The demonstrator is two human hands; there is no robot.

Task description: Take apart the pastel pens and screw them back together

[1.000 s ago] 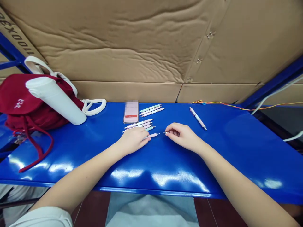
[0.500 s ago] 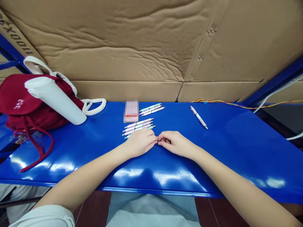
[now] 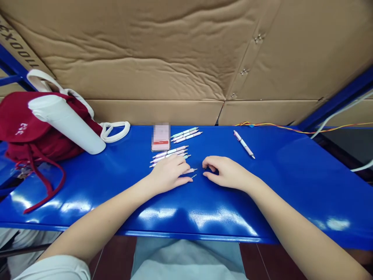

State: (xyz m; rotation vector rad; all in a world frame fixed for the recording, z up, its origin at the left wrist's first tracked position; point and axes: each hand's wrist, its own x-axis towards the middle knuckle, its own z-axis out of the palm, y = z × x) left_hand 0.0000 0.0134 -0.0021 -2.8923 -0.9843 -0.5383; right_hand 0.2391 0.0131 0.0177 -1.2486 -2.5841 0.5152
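My left hand (image 3: pixel 170 173) is curled low over the blue table, around a pen (image 3: pixel 190 170) whose pointed end sticks out past the fingers. Just beyond the left thumb tip lies a thin small piece (image 3: pixel 194 176), too small to name. A short gap to the right, my right hand (image 3: pixel 227 171) has its fingers bent in toward the thumb. A tiny dark tip shows at those fingers; what it belongs to is hidden. Behind my left hand lies a group of pastel pens (image 3: pixel 170 151), partly covered by it.
Farther back are more pens (image 3: pixel 186 135) beside a phone (image 3: pixel 161 138). One pale pen (image 3: pixel 244 144) lies alone at right. A red bag (image 3: pixel 43 124) with a white cylinder (image 3: pixel 68 124) stands at left. Cardboard (image 3: pixel 163 77) walls the back; wires (image 3: pixel 274 125) run along the rear right.
My hands, which met at the fingertips, have come apart; the right moved right and slightly back. The pen's pointed end and the thin piece now show by my left fingers.
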